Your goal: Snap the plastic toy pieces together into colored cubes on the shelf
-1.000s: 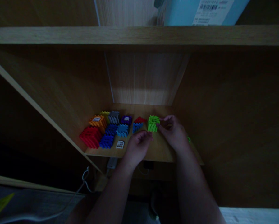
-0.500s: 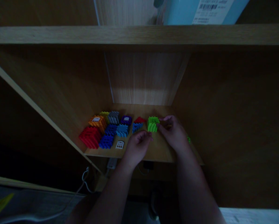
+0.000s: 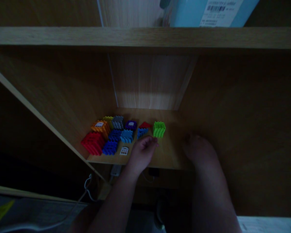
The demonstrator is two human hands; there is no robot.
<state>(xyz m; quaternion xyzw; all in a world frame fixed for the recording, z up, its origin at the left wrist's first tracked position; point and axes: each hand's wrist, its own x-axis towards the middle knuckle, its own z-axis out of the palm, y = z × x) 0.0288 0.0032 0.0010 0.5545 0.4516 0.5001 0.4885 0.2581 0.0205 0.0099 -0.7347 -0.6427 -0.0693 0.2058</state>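
1. Red stack (image 3: 93,143): farthest left of the green stack (image 3: 159,129) and nearer the person than it; the orange stack (image 3: 104,130) and yellow stack (image 3: 108,119) stand behind the red, also well left of the green.
2. Two dark blue stacks (image 3: 110,147), one behind the other, and the grey stack (image 3: 118,122): left of the green stack; the white window (image 3: 124,150) lies loose, left of it and nearer the person.
3. Light blue stack (image 3: 127,136) and purple stack (image 3: 131,125): closer in on the green stack's left; the blue triangles (image 3: 142,132) and red triangle (image 3: 145,125) are just beside it on that side.
4. Left hand (image 3: 144,149): just in front of the green stack, to its left; fingers curled in, thumb close to the forefinger; whether something small is pinched there, I cannot tell.
5. Green stack: upright on the shelf (image 3: 169,155), its layers roughly lined up; the step in hand looks like work on this pile, pieces being grouped by colour and shape.
6. Right hand (image 3: 200,149): well right of the green stack; its back hides the fingers, so I cannot tell how open it is or what it has; adding to the pile would call for a level piece, notches matched, and a light touch.
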